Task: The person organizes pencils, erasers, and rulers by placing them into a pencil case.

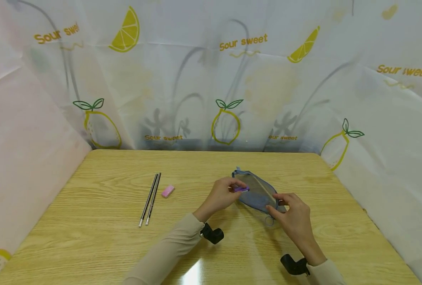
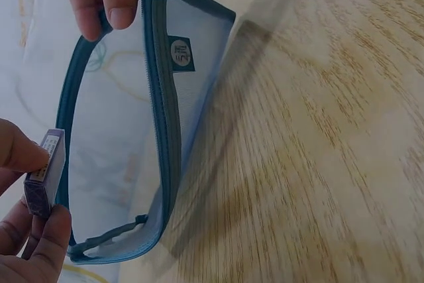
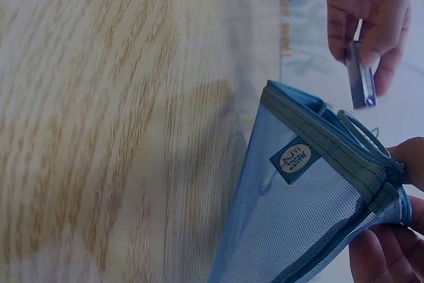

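Observation:
My left hand (image 1: 221, 196) pinches a purple eraser (image 1: 243, 189), a small block with a printed white label, between thumb and fingers. The eraser is held over the mouth of a blue mesh zip pencil pouch (image 1: 255, 198). My right hand (image 1: 295, 217) grips the pouch at its ringed end, thumb on one side and fingers on the other. In the left wrist view the zipper (image 2: 162, 104) is undone and the mouth gapes wide. A small printed tag (image 3: 295, 160) shows on the pouch's side in the right wrist view.
Two dark striped pencils (image 1: 150, 200) with white ends lie side by side on the left of the wooden table (image 1: 100, 206). Just right of them lies a pink eraser (image 1: 168, 191). A lemon-print curtain (image 1: 193, 87) hangs behind the table's far edge.

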`<state>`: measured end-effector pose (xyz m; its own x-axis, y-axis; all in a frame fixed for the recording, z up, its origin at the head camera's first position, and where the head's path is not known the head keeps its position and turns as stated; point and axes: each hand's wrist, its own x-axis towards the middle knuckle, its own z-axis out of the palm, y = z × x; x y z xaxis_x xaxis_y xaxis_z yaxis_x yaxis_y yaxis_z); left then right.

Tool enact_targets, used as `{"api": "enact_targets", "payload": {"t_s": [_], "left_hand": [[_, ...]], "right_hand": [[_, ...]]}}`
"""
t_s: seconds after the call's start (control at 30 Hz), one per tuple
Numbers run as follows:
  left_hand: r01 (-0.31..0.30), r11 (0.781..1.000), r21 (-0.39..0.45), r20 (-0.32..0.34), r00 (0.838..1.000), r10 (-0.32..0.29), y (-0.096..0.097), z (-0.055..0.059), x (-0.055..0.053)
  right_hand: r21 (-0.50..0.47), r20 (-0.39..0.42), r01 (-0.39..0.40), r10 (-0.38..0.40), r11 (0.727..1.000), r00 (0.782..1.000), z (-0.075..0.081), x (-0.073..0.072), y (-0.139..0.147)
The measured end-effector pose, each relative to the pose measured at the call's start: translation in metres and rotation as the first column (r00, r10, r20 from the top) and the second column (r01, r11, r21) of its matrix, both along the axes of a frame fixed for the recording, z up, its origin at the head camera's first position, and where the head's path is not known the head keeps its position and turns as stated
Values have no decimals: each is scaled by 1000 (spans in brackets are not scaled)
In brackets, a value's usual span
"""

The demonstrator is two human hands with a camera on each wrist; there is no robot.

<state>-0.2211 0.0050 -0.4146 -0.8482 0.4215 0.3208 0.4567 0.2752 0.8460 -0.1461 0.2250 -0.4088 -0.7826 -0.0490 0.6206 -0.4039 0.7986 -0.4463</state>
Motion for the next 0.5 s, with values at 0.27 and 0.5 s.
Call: {"api": "enact_targets", "payload": {"t_s": [0.27, 0.5], "left_hand": [[16, 999, 29, -5, 1000, -15, 8, -1, -4], [7, 1000, 3, 5, 1000, -7, 16, -3, -7]], "right_hand": [[7, -5, -12, 12, 1000, 1000, 0, -2, 0], [-1, 3, -3, 3, 1000, 1000, -2, 0, 1]]}}
